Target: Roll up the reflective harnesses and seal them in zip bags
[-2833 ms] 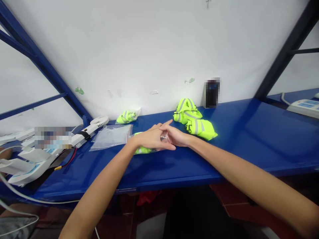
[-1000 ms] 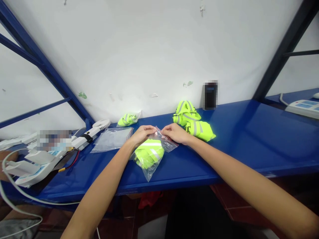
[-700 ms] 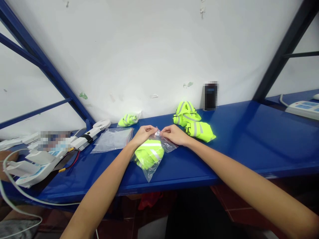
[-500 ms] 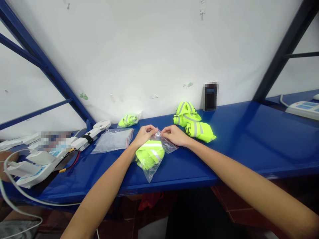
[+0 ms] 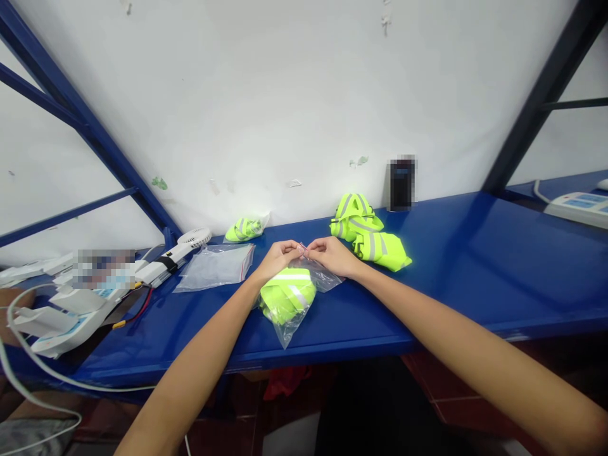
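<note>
A clear zip bag (image 5: 289, 330) lies near the table's front edge with a folded neon-yellow reflective vest (image 5: 285, 296) inside. My left hand (image 5: 281, 258) pinches the bag's zip edge at its far side. Close beside it, my right hand (image 5: 330, 254) pinches the same edge, the fingertips of both hands almost touching. Part of the bag's opening is hidden under the fingers. Just beyond my right hand lie more rolled neon-yellow vests (image 5: 382, 250) with grey reflective bands. Left of my left hand is a stack of flat zip bags (image 5: 216, 266).
Another bagged yellow vest (image 5: 244, 229) rests against the wall. On the left are a small white fan (image 5: 194, 238), white devices (image 5: 71, 323) and cables. A dark blurred object (image 5: 401, 183) stands at the back right. Blue frame posts (image 5: 527, 101) flank the table (image 5: 475, 266).
My two hands have drawn slightly closer together along the bag's zip edge. The bagged vest has shifted a little to the right.
</note>
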`<act>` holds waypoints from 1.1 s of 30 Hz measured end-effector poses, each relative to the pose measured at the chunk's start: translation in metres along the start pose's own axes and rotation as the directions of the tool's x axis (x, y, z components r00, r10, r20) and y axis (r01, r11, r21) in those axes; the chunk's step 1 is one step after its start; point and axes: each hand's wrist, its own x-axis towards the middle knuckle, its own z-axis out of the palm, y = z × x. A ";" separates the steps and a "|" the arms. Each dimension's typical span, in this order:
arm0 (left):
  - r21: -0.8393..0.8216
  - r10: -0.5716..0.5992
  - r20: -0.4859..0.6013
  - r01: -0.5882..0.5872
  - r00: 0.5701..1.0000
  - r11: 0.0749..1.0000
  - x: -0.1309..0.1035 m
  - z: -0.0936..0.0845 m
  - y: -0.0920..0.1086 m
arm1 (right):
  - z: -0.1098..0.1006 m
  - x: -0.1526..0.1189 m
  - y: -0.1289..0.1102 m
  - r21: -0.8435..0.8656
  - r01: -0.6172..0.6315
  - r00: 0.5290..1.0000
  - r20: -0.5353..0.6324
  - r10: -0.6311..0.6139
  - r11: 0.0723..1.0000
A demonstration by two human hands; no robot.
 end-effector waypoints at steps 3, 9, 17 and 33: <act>-0.014 -0.002 0.024 0.002 1.000 1.000 -0.001 0.003 0.001 | -0.001 0.000 0.001 -0.026 0.056 0.998 0.019 -0.056 0.998; -0.019 -0.034 0.045 0.035 0.998 0.999 -0.002 0.007 0.006 | -0.001 0.001 0.002 -0.086 0.081 0.997 0.011 -0.080 0.993; -0.041 -0.025 0.088 0.029 0.996 0.999 0.000 0.003 0.002 | -0.002 -0.002 -0.001 -0.071 0.071 0.997 0.014 -0.070 0.995; -0.125 -0.015 0.048 0.021 0.999 0.992 0.003 -0.001 -0.007 | 0.001 -0.005 -0.010 -0.079 -0.081 0.995 0.046 0.085 0.994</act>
